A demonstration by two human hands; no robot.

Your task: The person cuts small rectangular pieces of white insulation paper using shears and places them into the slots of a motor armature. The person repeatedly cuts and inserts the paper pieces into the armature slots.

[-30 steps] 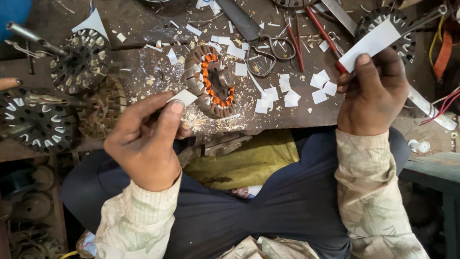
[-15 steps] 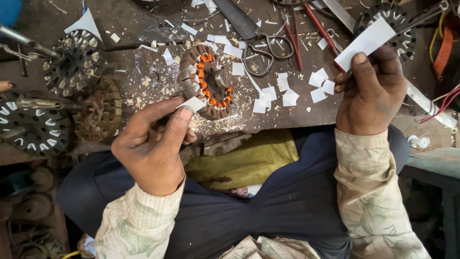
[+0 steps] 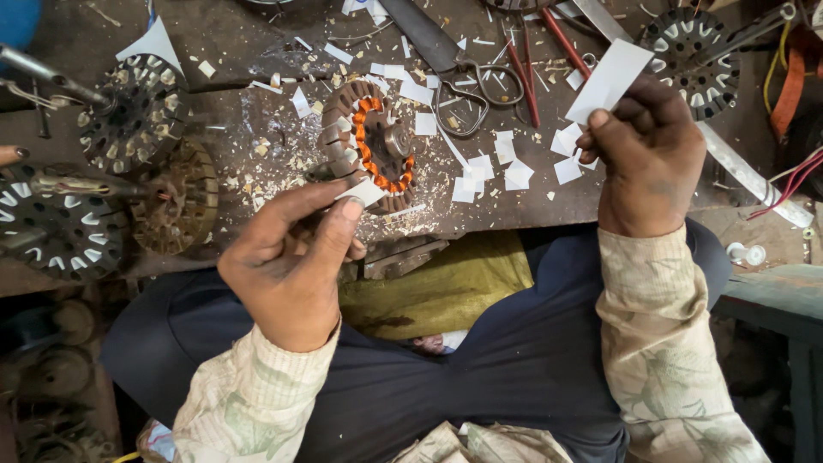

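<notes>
Left hand pinching a small white paper piece btw thumb and forefinger, right at the lower edge of the stator; paper touching or just over the stator rim, cannot tell which. Stator lying flat on the bench, approx. centre, w/ orange winding ring inside and brown slotted core around.

Right hand closed on a longer white paper strip, held up and tilted, above the bench at the right. Strip gripped at its lower end by thumb and fingers.

Scattered on the bench near the stator: many cut white paper squares and small scraps. Scissors lying just beside the stator, upper right of it, w/ red-handled pliers next to them.

At the left: dark rotor discs w/ white slot marks, one more lower down, one rusty btw them. Another slotted disc at top right, behind the strip.

Below the bench: yellow-green cloth on the lap, dark trousers, pale patterned sleeves.
</notes>
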